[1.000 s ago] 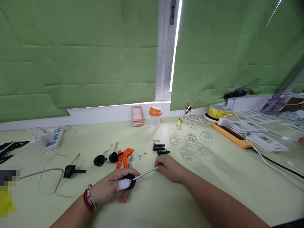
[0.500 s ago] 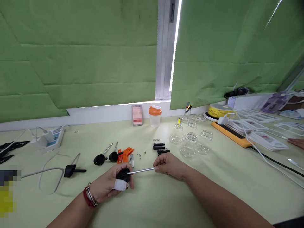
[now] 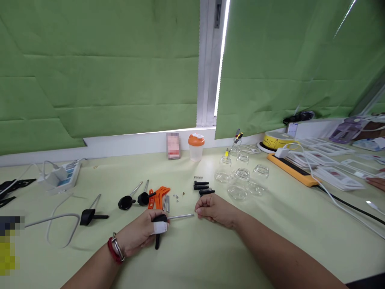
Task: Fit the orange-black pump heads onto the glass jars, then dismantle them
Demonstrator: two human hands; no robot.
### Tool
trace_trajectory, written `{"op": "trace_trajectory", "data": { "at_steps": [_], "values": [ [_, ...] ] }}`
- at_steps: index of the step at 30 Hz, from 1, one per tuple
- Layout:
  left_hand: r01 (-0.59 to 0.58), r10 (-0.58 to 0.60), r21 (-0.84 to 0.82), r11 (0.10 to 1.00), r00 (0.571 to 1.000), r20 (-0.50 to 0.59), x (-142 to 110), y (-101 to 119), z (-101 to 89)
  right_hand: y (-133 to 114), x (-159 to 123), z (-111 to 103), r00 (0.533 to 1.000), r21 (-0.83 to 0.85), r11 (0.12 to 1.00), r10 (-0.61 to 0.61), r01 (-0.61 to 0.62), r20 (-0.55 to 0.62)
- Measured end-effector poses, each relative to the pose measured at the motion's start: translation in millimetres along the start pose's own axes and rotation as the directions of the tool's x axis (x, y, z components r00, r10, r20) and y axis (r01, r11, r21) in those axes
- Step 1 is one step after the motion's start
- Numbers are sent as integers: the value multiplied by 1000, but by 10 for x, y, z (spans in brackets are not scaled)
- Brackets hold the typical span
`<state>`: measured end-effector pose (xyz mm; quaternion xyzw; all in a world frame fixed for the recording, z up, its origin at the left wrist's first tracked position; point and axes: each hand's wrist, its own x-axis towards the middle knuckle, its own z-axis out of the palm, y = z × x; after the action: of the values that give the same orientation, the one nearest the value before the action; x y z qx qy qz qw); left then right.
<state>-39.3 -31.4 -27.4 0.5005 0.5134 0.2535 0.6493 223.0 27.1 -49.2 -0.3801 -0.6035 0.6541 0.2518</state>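
My left hand (image 3: 142, 230) is closed around a black plastic part with a thin metal rod (image 3: 180, 216), a black handle pointing down below the fingers. White tape wraps the left thumb. The rod points right, its tip just short of my right hand (image 3: 215, 209), whose thumb and fingers are pinched together; what is in them, if anything, is too small to see. Similar black parts with rods (image 3: 126, 202) lie to the left. Beyond my hands are orange plastic pieces (image 3: 161, 194), metal tubes (image 3: 167, 204), tiny loose bits (image 3: 177, 197), black plastic pieces (image 3: 201, 187) and a spring (image 3: 198, 177).
Several clear glass jars (image 3: 237, 192) stand right of centre. An orange-lidded cup (image 3: 196, 148) is by the wall. An orange power strip (image 3: 293, 170), white cables and white trays (image 3: 339, 178) lie right; a white power strip (image 3: 70, 176) lies left. Another person's hand (image 3: 377, 182) shows at the right edge.
The black part in my left hand has turned, so its handle now shows below. The rod's tip has come away slightly from my right fingertips.
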Motion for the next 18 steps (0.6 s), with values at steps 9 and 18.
{"op": "trace_trajectory", "data": {
  "at_steps": [9, 18],
  "values": [
    [-80, 74, 75, 994, 994, 76, -14, -19, -2, 2, -9, -32, 998, -2, 998, 62, -62, -16],
    [-98, 88, 46, 994, 980, 176, -29, 21, -5, 50, 18, -55, 997, 58, 996, 67, -65, -37]
  ]
}}
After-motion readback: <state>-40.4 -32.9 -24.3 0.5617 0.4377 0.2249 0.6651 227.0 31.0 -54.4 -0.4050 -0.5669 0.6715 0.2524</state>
